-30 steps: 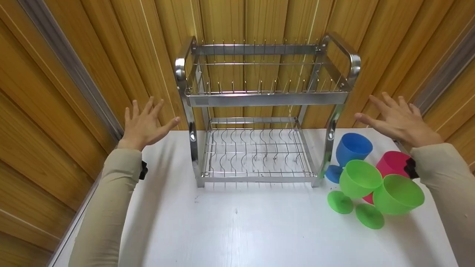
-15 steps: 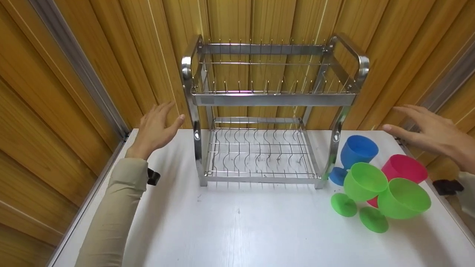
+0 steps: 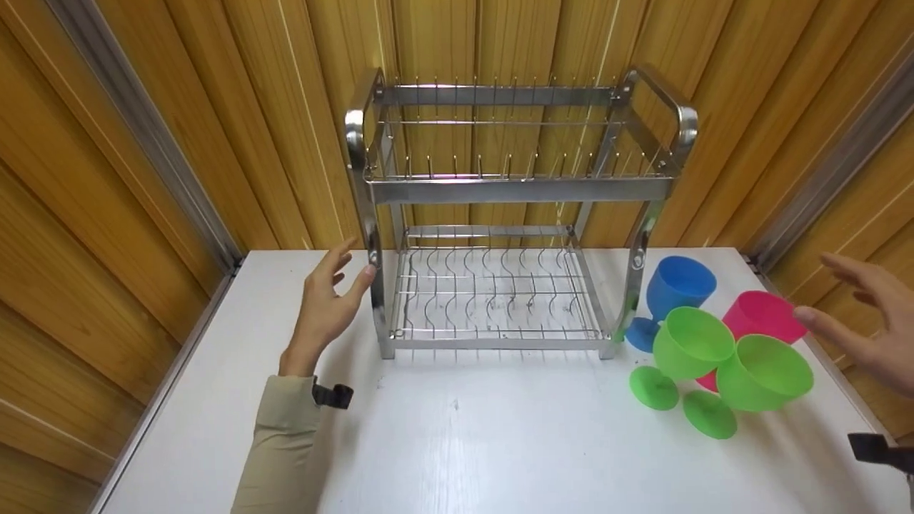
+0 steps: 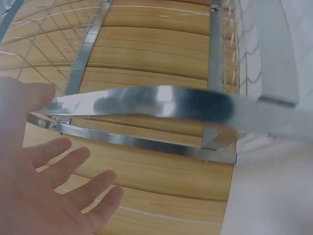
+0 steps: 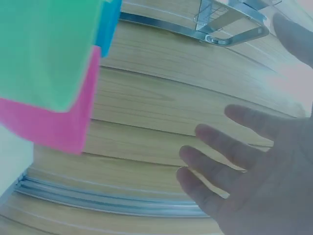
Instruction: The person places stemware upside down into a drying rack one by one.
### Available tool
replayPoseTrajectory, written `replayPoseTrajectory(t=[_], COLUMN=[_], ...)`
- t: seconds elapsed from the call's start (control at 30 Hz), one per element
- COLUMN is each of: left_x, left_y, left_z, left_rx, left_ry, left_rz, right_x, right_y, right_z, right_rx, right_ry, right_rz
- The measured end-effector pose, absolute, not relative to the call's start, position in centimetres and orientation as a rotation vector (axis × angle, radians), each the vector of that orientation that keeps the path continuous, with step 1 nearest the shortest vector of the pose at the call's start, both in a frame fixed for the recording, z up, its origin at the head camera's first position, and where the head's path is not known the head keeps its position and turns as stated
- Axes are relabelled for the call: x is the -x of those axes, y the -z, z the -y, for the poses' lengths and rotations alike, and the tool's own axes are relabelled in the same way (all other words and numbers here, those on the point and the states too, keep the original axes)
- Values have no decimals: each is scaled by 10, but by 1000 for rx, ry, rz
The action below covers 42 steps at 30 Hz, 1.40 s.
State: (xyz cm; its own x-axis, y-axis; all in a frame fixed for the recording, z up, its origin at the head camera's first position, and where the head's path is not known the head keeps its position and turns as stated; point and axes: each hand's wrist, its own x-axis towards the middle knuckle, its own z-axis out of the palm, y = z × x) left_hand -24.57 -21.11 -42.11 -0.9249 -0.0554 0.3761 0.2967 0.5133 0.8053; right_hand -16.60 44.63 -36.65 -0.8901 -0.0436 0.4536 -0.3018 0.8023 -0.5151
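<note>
A two-tier metal dish rack (image 3: 521, 191) stands on the white table against the wall. My left hand (image 3: 325, 314) is beside its left post, thumb and fingers apart; whether the thumb touches the post I cannot tell. In the left wrist view, the post (image 4: 146, 102) passes close in front of that hand. To the right of the rack stand plastic goblets: one blue (image 3: 682, 282), one pink (image 3: 762, 318), and two green ones, the nearer being the right green goblet (image 3: 767, 375). My right hand (image 3: 875, 328), fingers spread and holding nothing, is right of the pink goblet.
Behind the rack rises a wood-panelled wall (image 3: 500, 43), with more panels on both sides. Metal strips (image 3: 153, 135) run down the corners. The white table (image 3: 457, 435) extends in front of the rack to the lower frame edge.
My left hand has come down and rightward to the rack's left post. The right hand has moved right and lower, towards the frame's edge. The rack and goblets stay in place.
</note>
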Motion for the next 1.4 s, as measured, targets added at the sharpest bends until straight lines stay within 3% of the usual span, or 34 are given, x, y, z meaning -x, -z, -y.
replayPoseTrajectory(t=[0.67,0.87,1.4], left_x=[229,229,229], left_y=[470,468,469], left_z=[182,187,196], left_rx=[167,177,128], left_ry=[1586,1592,1597], left_rz=[2340,2324,2310], right_x=[99,100,116], right_y=[467,497,529], right_z=[-454,-452,-432], right_rx=[108,43,86], right_ry=[-1035,-1225,-1475], right_rz=[2430,2430,2715])
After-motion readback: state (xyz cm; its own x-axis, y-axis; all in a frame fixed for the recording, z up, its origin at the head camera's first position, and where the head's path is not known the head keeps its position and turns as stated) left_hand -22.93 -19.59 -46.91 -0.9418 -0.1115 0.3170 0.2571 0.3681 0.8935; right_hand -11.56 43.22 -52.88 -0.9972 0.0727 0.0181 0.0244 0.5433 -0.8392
